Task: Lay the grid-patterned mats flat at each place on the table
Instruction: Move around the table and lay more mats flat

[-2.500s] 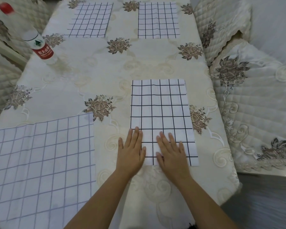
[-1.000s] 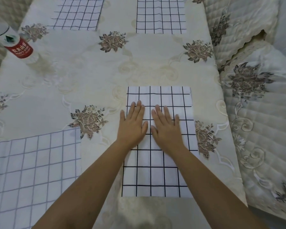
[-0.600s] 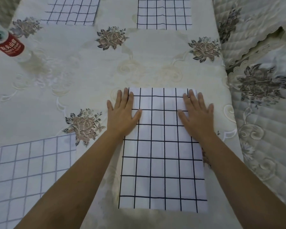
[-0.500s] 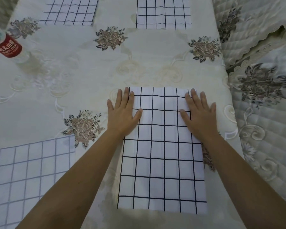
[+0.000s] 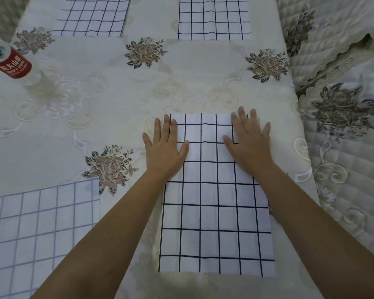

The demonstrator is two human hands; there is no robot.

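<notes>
Mat (image 5: 216,212) lies flat; left hand (image 5: 164,152) and right hand (image 5: 249,145) have spread apart.

The near right mat (image 5: 214,212) is overlain at its far corners by the left hand (image 5: 164,147) and right hand (image 5: 249,143), with the near left mat (image 5: 37,234) laid leftward.

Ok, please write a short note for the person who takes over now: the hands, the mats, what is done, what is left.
Left hand: open, pressing the far left edge of the near right mat.
Right hand: open, pressing its far right corner.
Near left mat, far left mat and far right mat lie on the table.
Done: four mats are laid.
Left: probably finish smoothing this one, then lift the hands.
</notes>
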